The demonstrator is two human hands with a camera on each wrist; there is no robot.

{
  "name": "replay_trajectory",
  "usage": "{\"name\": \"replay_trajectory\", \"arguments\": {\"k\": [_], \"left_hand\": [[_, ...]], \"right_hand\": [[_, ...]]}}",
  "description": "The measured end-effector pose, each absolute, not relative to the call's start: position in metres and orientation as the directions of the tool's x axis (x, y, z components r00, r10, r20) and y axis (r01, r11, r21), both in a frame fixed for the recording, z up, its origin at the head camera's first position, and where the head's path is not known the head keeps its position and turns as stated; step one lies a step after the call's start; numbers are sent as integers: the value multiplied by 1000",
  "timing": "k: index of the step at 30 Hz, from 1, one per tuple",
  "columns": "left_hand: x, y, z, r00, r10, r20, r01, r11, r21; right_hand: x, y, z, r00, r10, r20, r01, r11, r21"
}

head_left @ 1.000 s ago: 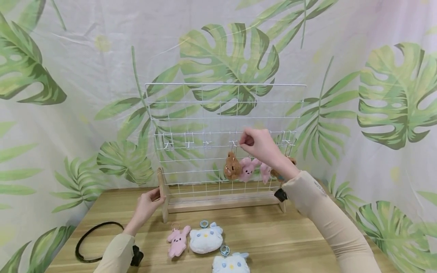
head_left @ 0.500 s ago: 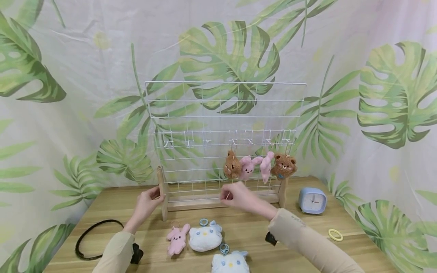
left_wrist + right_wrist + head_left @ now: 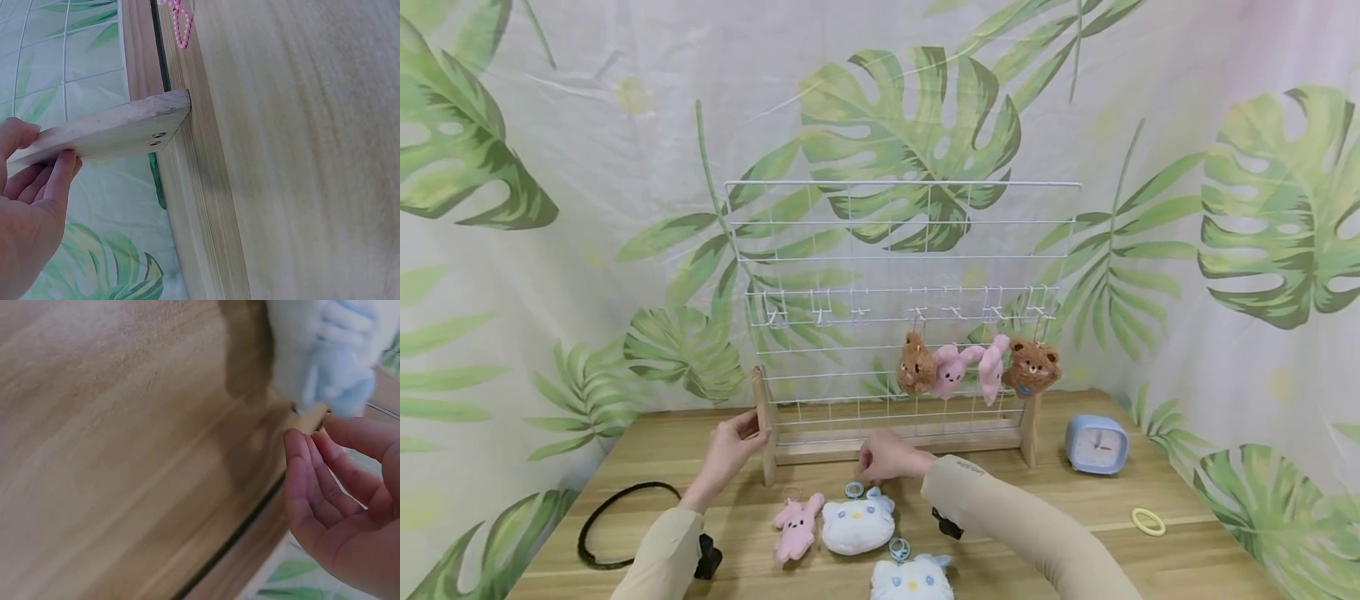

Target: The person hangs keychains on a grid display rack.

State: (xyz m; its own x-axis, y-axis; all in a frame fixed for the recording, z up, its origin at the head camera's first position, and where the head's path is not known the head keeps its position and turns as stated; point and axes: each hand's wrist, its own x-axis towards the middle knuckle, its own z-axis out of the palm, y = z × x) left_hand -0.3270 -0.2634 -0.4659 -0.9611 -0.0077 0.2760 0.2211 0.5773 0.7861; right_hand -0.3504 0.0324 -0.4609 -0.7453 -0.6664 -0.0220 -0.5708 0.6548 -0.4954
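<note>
My left hand [image 3: 733, 446] grips the left wooden upright [image 3: 765, 433] of a white wire grid rack [image 3: 904, 182], thumb on one side and fingers on the other in the left wrist view. With fingers bent and nothing between them, my right hand [image 3: 891, 457] is just behind a white cat plush keychain [image 3: 857, 523], near its blue ring [image 3: 854, 490]. In the right wrist view the fingertips are close under the plush's pale blue bow [image 3: 340, 369]. A pink rabbit keychain [image 3: 796, 529] and a second white cat keychain [image 3: 912, 579] lie beside it.
Two brown bears, one at the right end [image 3: 1033, 367], and two pink rabbits, including a front-facing rabbit [image 3: 951, 375], hang from the rack's hooks. A blue clock [image 3: 1097, 446] and yellow ring [image 3: 1148, 522] are right; a black loop [image 3: 583, 533] lies left.
My right hand has come down from the rack's hooks to the table by the white cat keychain, uncovering the right bear and the clock. My left hand keeps its grip on the upright.
</note>
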Motion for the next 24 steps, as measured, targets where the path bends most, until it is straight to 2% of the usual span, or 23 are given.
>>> {"name": "replay_trajectory", "arguments": {"k": [8,12,24], "left_hand": [[-326,-262,-466,-958,-17,285,224,573,788],[-325,-261,-466,-952,-17,305,241,575,782],[-327,-263,-466,-964,-16,264,210,558,802]], "right_hand": [[-353,19,-473,-792,-607,-56,-520,721,-458],[-353,16,-475,-796,-604,-47,-535,738,-411],[-348,6,-465,-808,-570,-144,-494,792,-359]]}}
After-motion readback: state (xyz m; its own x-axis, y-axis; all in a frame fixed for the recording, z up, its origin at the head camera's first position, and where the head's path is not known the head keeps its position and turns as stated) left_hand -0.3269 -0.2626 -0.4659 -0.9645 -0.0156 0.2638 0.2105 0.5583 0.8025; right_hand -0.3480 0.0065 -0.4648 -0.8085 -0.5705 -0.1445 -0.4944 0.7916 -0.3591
